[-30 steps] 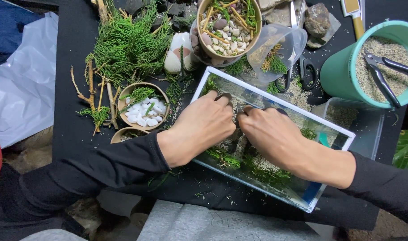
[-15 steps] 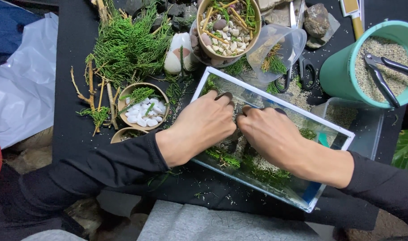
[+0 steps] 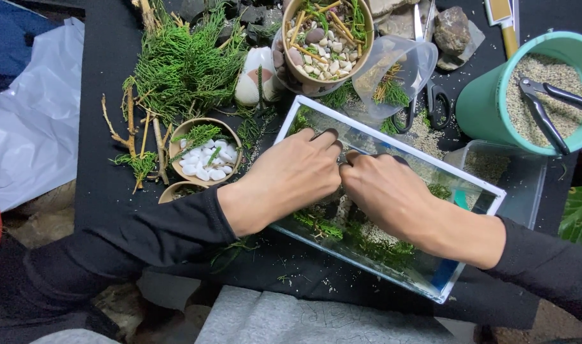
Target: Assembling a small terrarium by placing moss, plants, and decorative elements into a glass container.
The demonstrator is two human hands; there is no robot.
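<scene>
While both yr hands work inside glass tank (image 3: 479, 185), left hand (image 3: 295, 175) & right hand (image 3: 385, 191) meet fingertip-to-fingertip; grip state hidden, can't tell. White-pebble bowl (image 3: 204, 159) sits left.

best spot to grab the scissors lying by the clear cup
Take the scissors by the black finger loops, coming from above on the side near the glass tank. The loops lie flat and exposed there, while the blades run up under the clear cup and are partly covered.
</scene>
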